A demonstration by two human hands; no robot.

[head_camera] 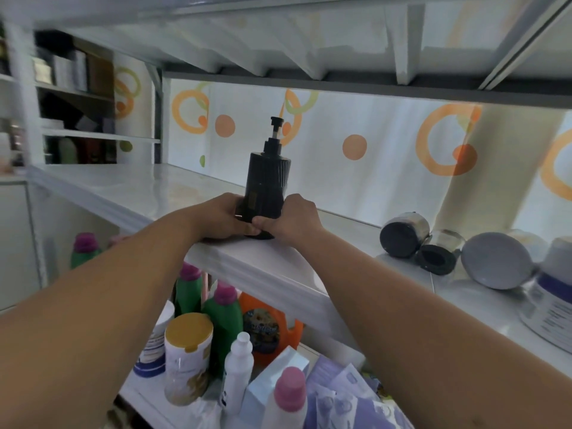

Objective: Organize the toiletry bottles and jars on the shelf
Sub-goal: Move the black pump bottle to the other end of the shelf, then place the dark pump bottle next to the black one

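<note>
Hands meet at the middle of the frame, both on a black pump bottle (267, 187) that stands upright near the front edge of the white shelf (123, 193). The left hand (219, 218) wraps the lower left side of the bottle, its fingers (249, 232) curled round the base. The right hand (294, 218) grips the lower right side, thumb pressed against the front. The pump head points straight up, in front of a white curtain (356, 181) printed with orange rings and dots.

Farther right on the same shelf, well apart from the bottle, a dark-lidded jar (402, 235) lies on its side, touching a second tipped jar with a black ring lid (436, 258). Just beside those lies a grey-lidded jar (496, 261), and at the right edge stands a white labelled tub (554, 305).

On the lower shelf, at the bottom of the frame, stand green bottles with purple caps (223, 317), an orange bottle (266, 323), a gold-capped bottle (187, 354) and a pink-capped bottle (289, 397).
</note>
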